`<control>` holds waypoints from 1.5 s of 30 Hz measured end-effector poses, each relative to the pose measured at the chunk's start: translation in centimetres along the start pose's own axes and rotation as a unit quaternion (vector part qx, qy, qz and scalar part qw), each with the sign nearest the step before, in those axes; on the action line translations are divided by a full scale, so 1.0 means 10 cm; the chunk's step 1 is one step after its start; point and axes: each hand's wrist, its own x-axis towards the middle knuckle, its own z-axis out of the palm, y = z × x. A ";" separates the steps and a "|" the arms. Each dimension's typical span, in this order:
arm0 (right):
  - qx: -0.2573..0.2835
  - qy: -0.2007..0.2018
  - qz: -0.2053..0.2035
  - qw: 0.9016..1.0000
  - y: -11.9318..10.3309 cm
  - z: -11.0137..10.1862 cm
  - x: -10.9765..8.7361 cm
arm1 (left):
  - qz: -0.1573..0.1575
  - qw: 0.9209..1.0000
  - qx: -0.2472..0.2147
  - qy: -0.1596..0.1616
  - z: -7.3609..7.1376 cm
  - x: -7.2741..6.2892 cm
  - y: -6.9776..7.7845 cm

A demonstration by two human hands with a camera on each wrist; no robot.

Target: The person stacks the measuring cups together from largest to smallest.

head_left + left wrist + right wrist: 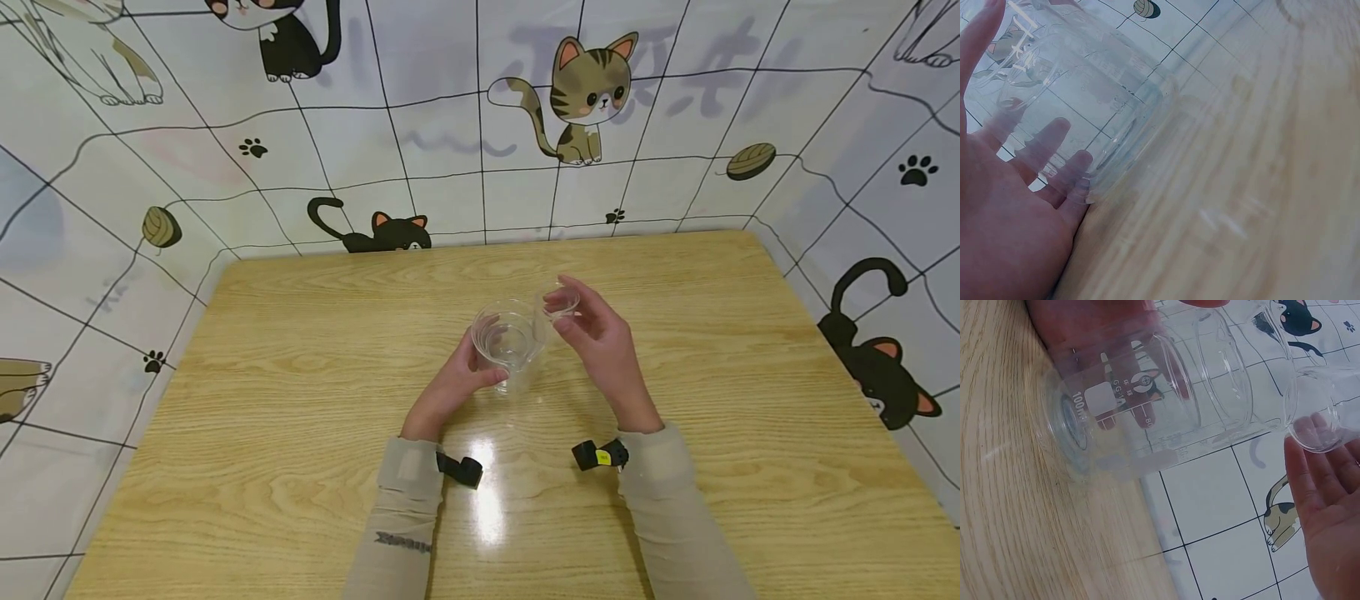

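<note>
On the beaker (1129, 406), in the right wrist view, white print is seen: the graduation "100" is read beside a short scale line near the base, next to a blank white marking patch. To the side of that patch a small round logo and two or three lines of tiny letters are printed, too small and blurred to be read. On the left sleeve (405, 533), in the head view, a dark printed word is seen near the lower edge, too blurred to be made out. On the right wrist strap (600, 455) a small yellow tag is carried; nothing can be read on it.
</note>
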 end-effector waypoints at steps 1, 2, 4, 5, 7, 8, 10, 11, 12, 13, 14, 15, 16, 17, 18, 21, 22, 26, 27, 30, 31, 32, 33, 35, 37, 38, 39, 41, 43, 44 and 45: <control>-0.002 -0.001 -0.001 1.000 0.00 0.00 0.00 | 0.000 1.000 0.000 0.000 0.00 0.00 0.00; -0.004 -0.002 -0.001 1.000 0.00 0.01 0.00 | 0.000 1.000 0.001 0.000 0.00 0.00 0.00; -0.006 -0.003 -0.002 1.000 0.00 0.01 0.00 | -0.001 1.000 0.002 0.001 0.00 0.00 0.00; -0.007 -0.003 -0.003 1.000 0.01 0.02 0.00 | -0.002 1.000 0.003 0.001 -0.01 0.01 -0.01; -0.008 -0.002 -0.004 1.000 0.01 0.02 0.00 | -0.003 1.000 0.005 0.000 -0.01 0.01 -0.01; -0.008 -0.002 -0.004 1.000 0.01 0.03 0.00 | -0.003 1.000 0.006 0.000 -0.01 0.01 -0.01; -0.009 -0.001 -0.006 1.000 0.02 0.04 0.00 | -0.003 1.000 0.005 -0.001 -0.01 0.01 -0.02; -0.010 0.000 -0.007 1.000 0.02 0.04 0.00 | -0.003 1.000 0.005 -0.001 -0.01 0.01 -0.02; -0.012 0.000 -0.006 1.000 0.02 0.05 0.00 | -0.002 1.000 0.005 -0.001 -0.01 0.01 -0.02; -0.014 0.000 -0.005 1.000 0.02 0.05 0.00 | -0.003 1.000 0.004 -0.001 -0.01 0.01 -0.02; -0.016 0.001 -0.002 1.000 0.01 0.06 -0.01 | -0.003 1.000 0.005 -0.001 -0.01 0.01 -0.02; -0.018 0.000 0.001 1.000 0.00 0.07 -0.01 | -0.003 1.000 0.004 -0.001 -0.01 0.01 -0.02; -0.021 0.000 0.002 1.000 -0.03 0.07 -0.01 | -0.004 1.000 0.004 -0.001 -0.01 0.01 -0.02; -0.024 -0.002 0.002 1.000 -0.06 0.09 -0.01 | -0.004 1.000 0.004 -0.001 -0.01 0.01 -0.02; -0.027 -0.003 0.000 1.000 -0.10 0.10 -0.02 | -0.005 1.000 0.004 0.000 -0.01 0.00 -0.02; -0.036 -0.006 -0.009 0.999 -0.20 0.14 -0.03 | -0.007 1.000 0.004 0.002 -0.01 0.00 -0.02; -0.039 -0.007 -0.013 0.999 -0.23 0.15 -0.03 | -0.009 1.000 0.004 0.002 -0.01 0.00 -0.02; -0.041 -0.013 -0.022 0.999 -0.26 0.17 -0.03 | -0.021 1.000 0.002 -0.006 0.01 -0.04 0.13; -0.040 -0.015 -0.025 0.999 -0.26 0.17 -0.02 | -0.024 1.000 0.002 -0.008 0.02 -0.05 0.17; -0.035 -0.020 -0.031 0.999 -0.26 0.18 -0.02 | -0.026 1.000 -0.002 -0.016 0.03 -0.06 0.25; -0.034 -0.021 -0.033 0.999 -0.26 0.18 -0.02 | -0.025 1.000 -0.003 -0.017 0.03 -0.06 0.25; -0.031 -0.022 -0.034 0.999 -0.25 0.19 -0.02 | -0.022 1.000 -0.008 -0.018 0.04 -0.06 0.26; -0.028 -0.023 -0.035 0.999 -0.25 0.19 -0.02 | -0.019 1.000 -0.012 -0.019 0.04 -0.06 0.26; -0.022 -0.024 -0.037 0.999 -0.25 0.20 -0.02 | -0.011 0.999 -0.022 -0.020 0.04 -0.06 0.27; -0.019 -0.026 -0.039 0.999 -0.24 0.20 -0.02 | -0.009 0.999 -0.028 -0.019 0.05 -0.07 0.28; -0.018 -0.027 -0.040 0.999 -0.24 0.21 -0.02 | -0.008 0.999 -0.031 -0.017 0.05 -0.07 0.28; -0.018 -0.028 -0.041 0.999 -0.24 0.21 -0.02 | -0.009 0.999 -0.029 -0.016 0.05 -0.07 0.29; -0.023 -0.032 -0.043 0.998 -0.25 0.22 -0.02 | -0.012 0.999 -0.027 -0.013 0.05 -0.07 0.29; -0.033 -0.036 -0.039 0.998 -0.25 0.22 -0.02 | -0.014 0.999 -0.026 -0.011 0.05 -0.07 0.29; -0.038 -0.037 -0.038 0.998 -0.26 0.22 -0.02 | -0.014 0.999 -0.027 -0.011 0.05 -0.07 0.29; -0.042 -0.039 -0.035 0.998 -0.26 0.22 -0.02 | -0.014 0.999 -0.028 -0.012 0.05 -0.07 0.29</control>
